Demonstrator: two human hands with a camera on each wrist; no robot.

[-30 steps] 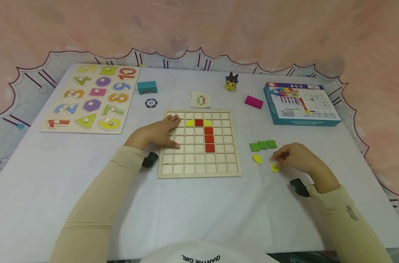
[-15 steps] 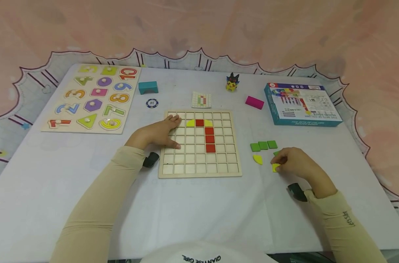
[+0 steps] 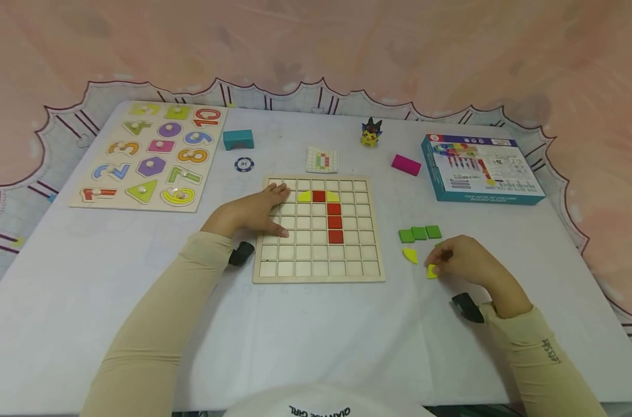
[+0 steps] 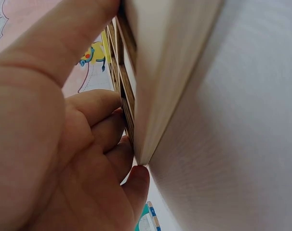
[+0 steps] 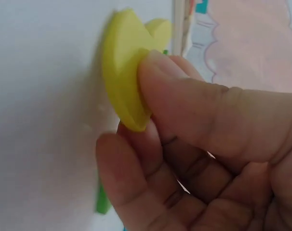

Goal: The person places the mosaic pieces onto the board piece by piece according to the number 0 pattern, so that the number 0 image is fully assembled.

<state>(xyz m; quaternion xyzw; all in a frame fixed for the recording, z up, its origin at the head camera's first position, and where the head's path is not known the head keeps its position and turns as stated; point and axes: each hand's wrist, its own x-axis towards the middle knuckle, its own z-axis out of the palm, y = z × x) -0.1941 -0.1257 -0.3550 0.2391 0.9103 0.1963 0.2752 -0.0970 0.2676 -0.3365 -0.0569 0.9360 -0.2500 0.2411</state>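
My left hand (image 3: pixel 250 211) rests with spread fingers on the left part of a wooden grid board (image 3: pixel 295 279). In the left wrist view, the fingers touch the board's (image 4: pixel 158 96) face and one fingertip lies at its edge. Red square tiles (image 3: pixel 334 222) and two yellow tiles (image 3: pixel 304 197) sit in the grid. Right of the board, my right hand (image 3: pixel 464 260) pinches a yellow quarter-circle tile (image 5: pixel 122 67) between thumb and fingers, close to the tablecloth. Another yellow tile (image 3: pixel 410 255) lies beside it. Green square tiles (image 3: pixel 419 233) lie behind; one is mostly hidden by the right hand.
Behind the board lie a pattern card (image 3: pixel 322 160), a poker chip (image 3: pixel 244 164), a teal block (image 3: pixel 238 139), a magenta block (image 3: pixel 406 165) and a small figurine (image 3: pixel 370 133). A number puzzle board (image 3: pixel 81 202) is at left, a boxed set (image 3: pixel 482 169) at right.
My right hand has moved slightly toward me and left, and now pinches the yellow quarter-circle tile, which has shifted and turned a little. The left hand stays on the board.
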